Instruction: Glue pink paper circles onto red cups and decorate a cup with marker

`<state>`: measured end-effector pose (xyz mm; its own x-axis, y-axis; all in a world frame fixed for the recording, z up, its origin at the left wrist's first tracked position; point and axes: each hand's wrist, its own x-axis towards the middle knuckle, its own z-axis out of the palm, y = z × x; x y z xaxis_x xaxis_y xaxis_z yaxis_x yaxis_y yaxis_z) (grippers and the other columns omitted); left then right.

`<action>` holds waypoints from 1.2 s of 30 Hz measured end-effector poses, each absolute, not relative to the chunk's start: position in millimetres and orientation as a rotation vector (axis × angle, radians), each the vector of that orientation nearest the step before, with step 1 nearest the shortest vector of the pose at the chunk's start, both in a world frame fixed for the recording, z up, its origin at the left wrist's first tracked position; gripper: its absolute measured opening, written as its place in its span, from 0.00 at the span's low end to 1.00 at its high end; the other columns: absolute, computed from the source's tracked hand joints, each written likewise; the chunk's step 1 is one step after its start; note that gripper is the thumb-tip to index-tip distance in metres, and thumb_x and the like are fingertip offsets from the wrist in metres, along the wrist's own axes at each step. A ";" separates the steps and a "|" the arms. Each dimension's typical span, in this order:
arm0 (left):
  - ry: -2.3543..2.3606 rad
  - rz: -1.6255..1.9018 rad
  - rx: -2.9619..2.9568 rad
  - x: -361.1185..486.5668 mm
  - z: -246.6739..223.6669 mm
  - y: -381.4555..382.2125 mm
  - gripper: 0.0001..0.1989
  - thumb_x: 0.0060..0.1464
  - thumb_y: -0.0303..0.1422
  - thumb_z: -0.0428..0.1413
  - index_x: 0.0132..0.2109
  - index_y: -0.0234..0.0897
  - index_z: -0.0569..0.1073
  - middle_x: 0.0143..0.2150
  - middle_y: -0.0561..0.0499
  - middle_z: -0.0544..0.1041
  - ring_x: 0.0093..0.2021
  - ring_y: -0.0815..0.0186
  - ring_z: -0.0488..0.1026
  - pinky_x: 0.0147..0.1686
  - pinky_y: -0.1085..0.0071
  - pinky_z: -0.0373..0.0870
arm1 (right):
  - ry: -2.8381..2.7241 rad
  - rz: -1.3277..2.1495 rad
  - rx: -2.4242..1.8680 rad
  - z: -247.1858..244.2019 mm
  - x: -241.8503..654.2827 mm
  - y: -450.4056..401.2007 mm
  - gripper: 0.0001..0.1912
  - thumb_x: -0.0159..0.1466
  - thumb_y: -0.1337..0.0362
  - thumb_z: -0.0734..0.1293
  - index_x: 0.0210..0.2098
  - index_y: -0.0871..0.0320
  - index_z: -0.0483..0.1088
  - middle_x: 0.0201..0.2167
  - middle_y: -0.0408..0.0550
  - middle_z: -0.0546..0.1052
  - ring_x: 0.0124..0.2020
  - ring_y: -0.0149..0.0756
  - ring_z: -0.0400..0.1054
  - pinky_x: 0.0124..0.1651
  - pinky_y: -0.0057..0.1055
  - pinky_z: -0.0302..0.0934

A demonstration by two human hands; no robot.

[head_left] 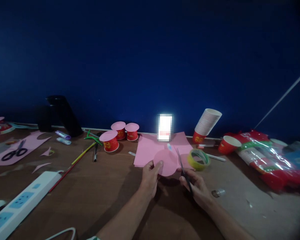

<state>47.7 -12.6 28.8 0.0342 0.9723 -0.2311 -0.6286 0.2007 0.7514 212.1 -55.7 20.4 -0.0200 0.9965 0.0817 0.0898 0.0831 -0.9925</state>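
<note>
My left hand [150, 177] pinches the left edge of a round pink paper disc [166, 162], its thumb lying on top. Just right of the disc, my right hand [193, 185] is closed around black-handled scissors [184, 171], whose blades point up and away, clear of the disc. Behind the disc lies a stack of pink paper sheets [146, 148]. A roll of yellow-green tape [198, 160] rests at the stack's right edge. A bright, blurred-out upright rectangle [165, 128] stands at the back of the sheets.
Three red cups with pink discs on top [110, 141] stand left of the sheets. A leaning cup stack [207, 125], a tilted red cup [229, 144] and red plastic packaging [267, 160] are right. A power strip [23, 200], other scissors [15, 153] and black objects [65, 115] are left.
</note>
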 end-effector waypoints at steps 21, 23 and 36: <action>0.838 1.328 0.535 49.0 29.5 -14.6 0.18 0.36 0.36 0.68 0.34 0.29 0.77 0.28 0.47 0.79 0.27 0.68 0.74 0.29 0.73 0.71 | -1.354 1.111 -1.257 19.6 211.6 -55.7 0.22 0.57 0.51 0.69 0.45 0.60 0.73 0.18 0.40 0.67 0.19 0.29 0.60 0.19 0.23 0.56; 0.841 1.323 0.540 49.1 28.9 -14.9 0.18 0.36 0.36 0.68 0.34 0.29 0.77 0.28 0.47 0.79 0.26 0.68 0.73 0.29 0.74 0.70 | -1.336 1.118 -1.254 18.3 211.3 -56.0 0.23 0.57 0.51 0.69 0.45 0.60 0.73 0.17 0.40 0.66 0.18 0.28 0.60 0.19 0.23 0.55; 0.844 1.321 0.529 50.0 26.9 -13.1 0.20 0.35 0.37 0.69 0.35 0.29 0.77 0.29 0.46 0.79 0.29 0.65 0.75 0.33 0.70 0.72 | -1.321 1.167 -1.233 18.7 211.5 -55.6 0.23 0.56 0.50 0.70 0.44 0.60 0.73 0.17 0.39 0.65 0.17 0.27 0.57 0.19 0.24 0.55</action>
